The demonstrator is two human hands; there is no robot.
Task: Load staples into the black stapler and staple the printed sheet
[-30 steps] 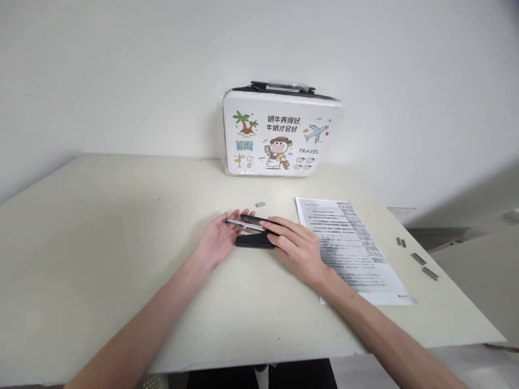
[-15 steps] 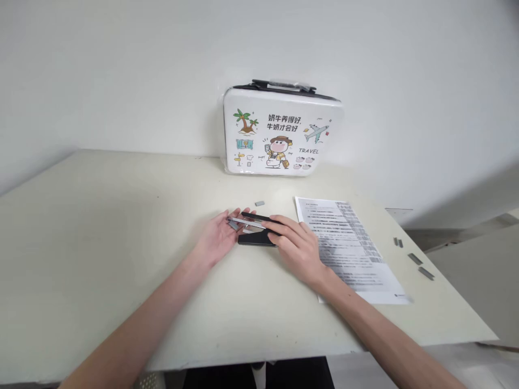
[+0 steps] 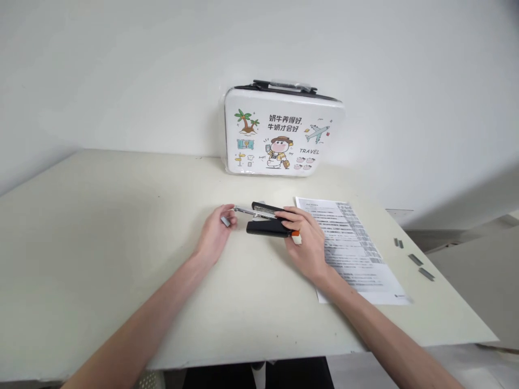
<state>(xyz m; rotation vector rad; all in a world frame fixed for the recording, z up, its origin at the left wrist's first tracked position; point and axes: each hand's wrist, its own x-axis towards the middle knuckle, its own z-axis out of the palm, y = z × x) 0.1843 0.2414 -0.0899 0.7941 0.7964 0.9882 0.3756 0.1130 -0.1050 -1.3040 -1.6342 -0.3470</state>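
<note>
A black stapler (image 3: pixel 265 222) is lifted slightly above the cream table (image 3: pixel 101 232), its metal magazine sticking out to the left. My right hand (image 3: pixel 306 240) grips the stapler's right end, fingers wrapped round it. My left hand (image 3: pixel 214 235) is just left of the magazine tip and pinches a small grey strip of staples (image 3: pixel 225 221) between thumb and fingers.
A printed paper sheet (image 3: pixel 352 248) lies right of my right hand. Several loose staple strips (image 3: pixel 417 259) sit near the table's right edge. A white cartoon-printed case (image 3: pixel 281 132) with a black handle stands against the wall at the back.
My right hand has lifted the stapler and shifted it right. My left hand has come off the stapler's magazine and now holds a staple strip apart from it.
</note>
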